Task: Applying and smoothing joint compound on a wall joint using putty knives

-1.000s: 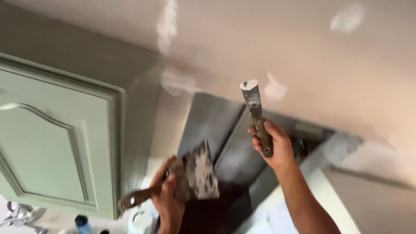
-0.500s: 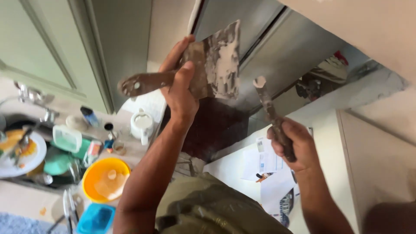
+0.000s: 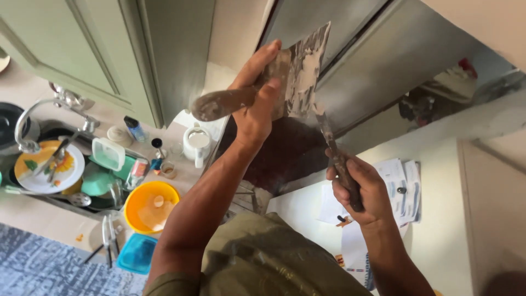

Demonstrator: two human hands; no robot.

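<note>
White filler, smeared and half dried, coats the wide steel blade of the broad trowel that I hold up in my left hand. My fingers are wrapped tight around the neck where blade meets handle, and the plaster-caked wooden handle sticks out to the left past my palm. My right hand is clenched around the dark handle of a narrow putty knife, lower and to the right of the trowel. The knife's thin blade slants up and its tip meets the lower edge of the trowel blade, touching it there.

Behind the trowel runs the grey metal face of a range hood, and to the left of the trowel hangs a pale green cabinet. Far below the trowel, to its left, a sink holds a plate with a yellow flower pattern, with a curved tap over it. Nearer, below and left of the trowel, stand a white jug, a yellow bowl and a blue container. Below and right of the trowel, just beyond my right hand, papers lie on a white surface. My olive shirt fills the bottom of the view under the trowel.
</note>
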